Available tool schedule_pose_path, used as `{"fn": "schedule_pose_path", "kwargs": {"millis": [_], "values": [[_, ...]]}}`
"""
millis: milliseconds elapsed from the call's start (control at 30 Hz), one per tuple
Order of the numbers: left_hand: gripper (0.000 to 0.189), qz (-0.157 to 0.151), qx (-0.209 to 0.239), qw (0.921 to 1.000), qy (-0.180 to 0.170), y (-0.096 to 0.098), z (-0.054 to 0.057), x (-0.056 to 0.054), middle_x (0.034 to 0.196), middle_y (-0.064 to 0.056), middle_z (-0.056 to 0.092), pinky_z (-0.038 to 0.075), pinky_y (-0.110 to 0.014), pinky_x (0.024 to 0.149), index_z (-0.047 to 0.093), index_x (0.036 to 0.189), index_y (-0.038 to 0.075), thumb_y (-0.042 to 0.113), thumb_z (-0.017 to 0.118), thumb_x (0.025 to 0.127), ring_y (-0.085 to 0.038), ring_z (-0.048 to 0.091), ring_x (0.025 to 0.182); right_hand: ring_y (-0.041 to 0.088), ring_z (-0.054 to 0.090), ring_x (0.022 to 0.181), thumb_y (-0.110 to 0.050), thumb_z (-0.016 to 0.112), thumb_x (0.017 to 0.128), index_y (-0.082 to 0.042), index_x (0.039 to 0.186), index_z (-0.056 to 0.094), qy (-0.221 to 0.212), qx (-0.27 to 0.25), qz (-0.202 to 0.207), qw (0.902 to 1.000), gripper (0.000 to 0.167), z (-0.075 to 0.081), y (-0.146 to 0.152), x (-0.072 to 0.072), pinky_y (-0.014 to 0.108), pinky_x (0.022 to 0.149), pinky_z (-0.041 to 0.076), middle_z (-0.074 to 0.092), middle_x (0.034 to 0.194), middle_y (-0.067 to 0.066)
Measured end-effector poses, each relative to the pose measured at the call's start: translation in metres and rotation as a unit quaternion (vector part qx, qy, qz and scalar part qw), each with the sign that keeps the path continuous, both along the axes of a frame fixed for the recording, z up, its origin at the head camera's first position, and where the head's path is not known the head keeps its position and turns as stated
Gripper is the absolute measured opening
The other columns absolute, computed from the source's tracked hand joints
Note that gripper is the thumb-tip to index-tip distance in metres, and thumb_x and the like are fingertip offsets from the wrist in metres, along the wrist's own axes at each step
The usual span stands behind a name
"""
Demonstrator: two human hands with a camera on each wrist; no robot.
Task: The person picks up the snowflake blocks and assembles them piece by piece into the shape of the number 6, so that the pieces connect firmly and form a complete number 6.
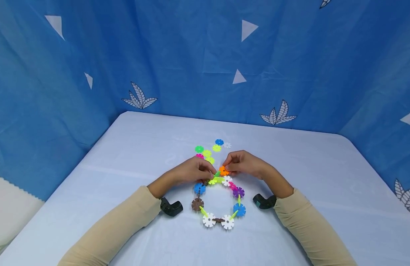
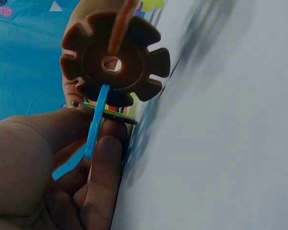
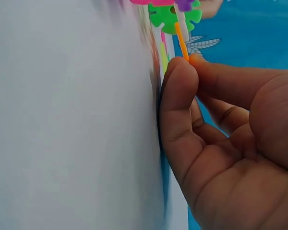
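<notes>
A ring of slotted snowflake discs lies on the table between the hands, with white discs [image 1: 209, 220] at its near side, a brown disc [image 1: 197, 204] at left and a purple disc [image 1: 238, 192] at right. My left hand [image 1: 193, 170] grips the ring's far left part, fingertips at a yellow-green disc [image 1: 212, 181]. My right hand [image 1: 246, 163] pinches an orange disc [image 1: 223, 171] between thumb and forefinger. Beside the orange disc, a green disc [image 3: 169, 20] stands at the ring's far side. The left wrist view has the brown disc [image 2: 81, 64] close up, with a blue disc [image 2: 97, 129] edge-on.
Loose discs lie beyond the hands: a green one [image 1: 199, 149], a blue one [image 1: 219, 142], a white one [image 1: 227, 145] and several yellow-green ones [image 1: 216, 148]. Black wrist devices [image 1: 172, 207] sit by both sleeves. A blue curtain [image 1: 198, 55] hangs behind the white table [image 1: 141, 147].
</notes>
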State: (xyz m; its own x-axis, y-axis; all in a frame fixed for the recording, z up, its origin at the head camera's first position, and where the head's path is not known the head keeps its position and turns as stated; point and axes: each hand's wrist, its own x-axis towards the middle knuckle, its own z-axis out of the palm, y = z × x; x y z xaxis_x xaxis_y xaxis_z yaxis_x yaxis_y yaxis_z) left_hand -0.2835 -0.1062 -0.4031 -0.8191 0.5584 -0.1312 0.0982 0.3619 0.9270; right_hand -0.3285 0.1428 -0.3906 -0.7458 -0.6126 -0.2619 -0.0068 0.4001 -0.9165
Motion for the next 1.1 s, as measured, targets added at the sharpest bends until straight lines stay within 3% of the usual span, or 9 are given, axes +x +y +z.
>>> {"fn": "schedule_pose_path", "kwargs": {"millis": [367, 600, 733, 833, 933, 1100], "values": [[0.009, 0.008, -0.050, 0.9962, 0.070, 0.005, 0.005, 0.006, 0.085, 0.000, 0.065, 0.049, -0.029, 0.076, 0.073, 0.102, 0.006, 0.005, 0.066, 0.097, -0.016, 0.056, 0.082, 0.018, 0.062, 0.069, 0.001, 0.065, 0.096, 0.004, 0.098, 0.069, 0.026, 0.012, -0.008, 0.9996, 0.005, 0.001, -0.009, 0.003, 0.029, 0.072, 0.057, 0.071, 0.087, 0.010], [0.009, -0.001, -0.055, 0.9972, 0.050, 0.004, 0.003, 0.005, 0.088, 0.001, 0.065, 0.048, -0.029, 0.076, 0.073, 0.104, 0.006, 0.010, 0.066, 0.099, -0.016, 0.055, 0.083, 0.020, 0.064, 0.074, -0.002, 0.064, 0.097, 0.004, 0.104, 0.069, 0.027, 0.016, 0.004, 0.9995, 0.010, 0.003, -0.006, 0.006, 0.032, 0.075, 0.057, 0.071, 0.090, 0.009], [0.011, -0.011, -0.050, 0.9978, 0.042, 0.002, 0.000, 0.004, 0.091, 0.001, 0.066, 0.049, -0.029, 0.076, 0.073, 0.105, 0.008, 0.012, 0.065, 0.100, -0.015, 0.055, 0.084, 0.023, 0.062, 0.081, -0.012, 0.064, 0.100, -0.001, 0.111, 0.070, 0.062, 0.056, 0.004, 0.9965, 0.016, 0.006, -0.001, 0.001, 0.033, 0.076, 0.056, 0.069, 0.093, 0.009], [0.011, -0.017, -0.044, 0.9980, 0.042, 0.002, 0.000, 0.003, 0.093, 0.001, 0.067, 0.049, -0.029, 0.077, 0.073, 0.105, 0.007, 0.012, 0.065, 0.100, -0.015, 0.056, 0.084, 0.025, 0.061, 0.087, -0.019, 0.064, 0.101, -0.005, 0.120, 0.069, 0.114, 0.110, -0.013, 0.9873, 0.024, 0.009, 0.004, -0.009, 0.033, 0.074, 0.055, 0.067, 0.100, 0.010], [0.012, -0.021, -0.037, 0.9982, 0.041, 0.002, 0.001, 0.004, 0.094, 0.000, 0.067, 0.050, -0.028, 0.078, 0.072, 0.106, 0.005, 0.011, 0.064, 0.100, -0.015, 0.056, 0.084, 0.026, 0.061, 0.092, -0.020, 0.064, 0.101, -0.007, 0.130, 0.065, 0.173, 0.163, -0.028, 0.9710, 0.031, 0.013, 0.004, -0.025, 0.035, 0.076, 0.054, 0.065, 0.110, 0.012], [0.011, -0.030, -0.028, 0.9984, 0.040, 0.000, 0.000, 0.002, 0.096, 0.000, 0.068, 0.050, -0.028, 0.078, 0.072, 0.106, 0.004, 0.009, 0.063, 0.101, -0.015, 0.057, 0.085, 0.028, 0.056, 0.098, -0.017, 0.062, 0.102, -0.007, 0.143, 0.056, 0.239, 0.221, 0.001, 0.9454, 0.043, 0.014, -0.002, -0.049, 0.041, 0.085, 0.052, 0.062, 0.115, 0.015]]}}
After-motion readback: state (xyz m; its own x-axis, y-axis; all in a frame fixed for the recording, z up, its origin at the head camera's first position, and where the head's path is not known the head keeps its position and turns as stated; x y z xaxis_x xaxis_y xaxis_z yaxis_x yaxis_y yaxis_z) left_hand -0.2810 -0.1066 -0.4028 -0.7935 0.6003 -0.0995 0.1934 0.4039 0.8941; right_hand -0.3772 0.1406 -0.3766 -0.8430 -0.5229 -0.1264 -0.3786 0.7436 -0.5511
